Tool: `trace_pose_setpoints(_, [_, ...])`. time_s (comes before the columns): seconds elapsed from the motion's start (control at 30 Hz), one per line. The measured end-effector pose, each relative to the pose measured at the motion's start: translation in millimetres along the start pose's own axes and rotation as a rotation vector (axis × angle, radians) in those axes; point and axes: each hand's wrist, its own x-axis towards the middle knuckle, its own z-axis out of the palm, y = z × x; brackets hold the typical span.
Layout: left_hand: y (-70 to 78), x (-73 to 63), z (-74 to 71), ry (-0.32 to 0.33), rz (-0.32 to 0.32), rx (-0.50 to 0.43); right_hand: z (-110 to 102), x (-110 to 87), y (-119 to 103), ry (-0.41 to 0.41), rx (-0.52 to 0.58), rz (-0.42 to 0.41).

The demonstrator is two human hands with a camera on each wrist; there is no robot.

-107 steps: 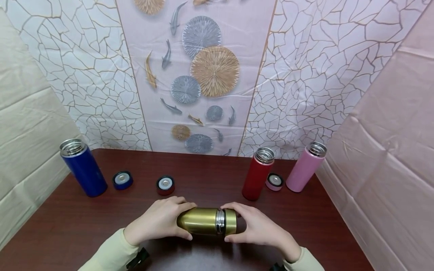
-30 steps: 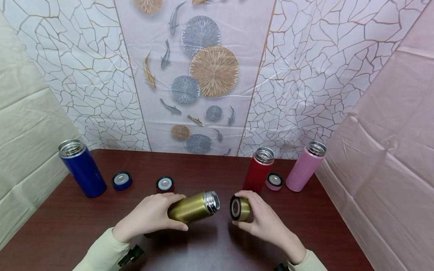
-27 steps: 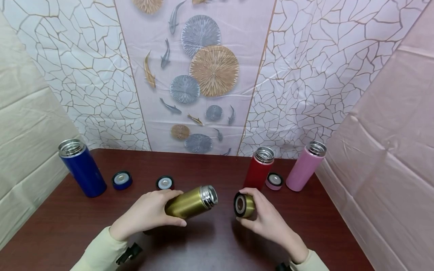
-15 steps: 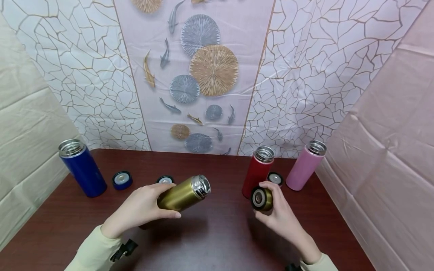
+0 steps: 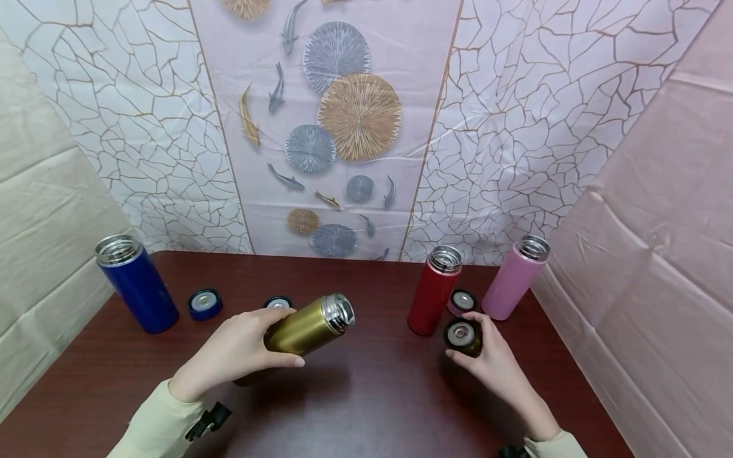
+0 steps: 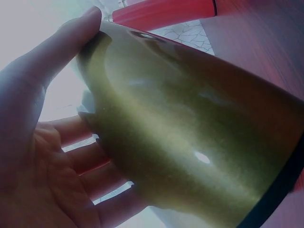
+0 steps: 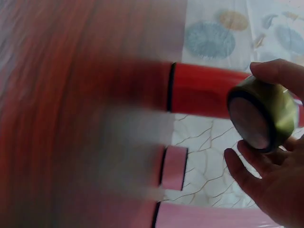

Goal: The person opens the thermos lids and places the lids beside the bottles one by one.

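Note:
My left hand (image 5: 231, 346) grips a gold thermos bottle (image 5: 303, 327) by its lower body. The bottle is tilted, its uncapped steel mouth pointing up and to the right. In the left wrist view its gold wall (image 6: 180, 123) fills most of the frame, and the thumb and fingers wrap round it. My right hand (image 5: 497, 362) pinches the gold lid (image 5: 462, 336) between thumb and fingers, inner side up. The right wrist view has the lid (image 7: 280, 111) above the tabletop, in front of the red thermos bottle (image 7: 204, 90).
An uncapped red bottle (image 5: 432, 302) and pink bottle (image 5: 515, 280) stand at the right, with a pink lid (image 5: 461, 301) between them. On the left are an uncapped blue bottle (image 5: 140, 286) and a blue lid (image 5: 204, 305). Another lid (image 5: 279, 301) is partly hidden behind the left hand.
The lid came off the gold bottle. The right hand carried it rightward, turning its inner side up, close to the pink lid. The left hand shifted left and tilted the bottle's mouth upward.

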Motion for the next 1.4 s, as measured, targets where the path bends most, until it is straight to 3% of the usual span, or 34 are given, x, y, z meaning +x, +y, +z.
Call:
trace_pose_setpoints(0.33, [-0.3,0.5,0.3,0.003,0.004,0.017,-6.0,-0.3,19.2,-0.140,-0.037,0.128])
trace_pose_setpoints(0.7, [-0.3,2.3,0.8,-0.003,0.006,0.022,-8.6,-0.5,27.4,-0.256,-0.068,0.182])
trace_pose_setpoints(1.2, [0.8,1.2,1.8,-0.045,-0.027,0.004,-4.3,0.6,33.8,-0.315,-0.080,0.176])
trace_pose_setpoints(1.4, [-1.9,-2.7,1.1,0.002,-0.036,0.006,-1.5,2.6,31.8,-0.367,-0.086,0.174])
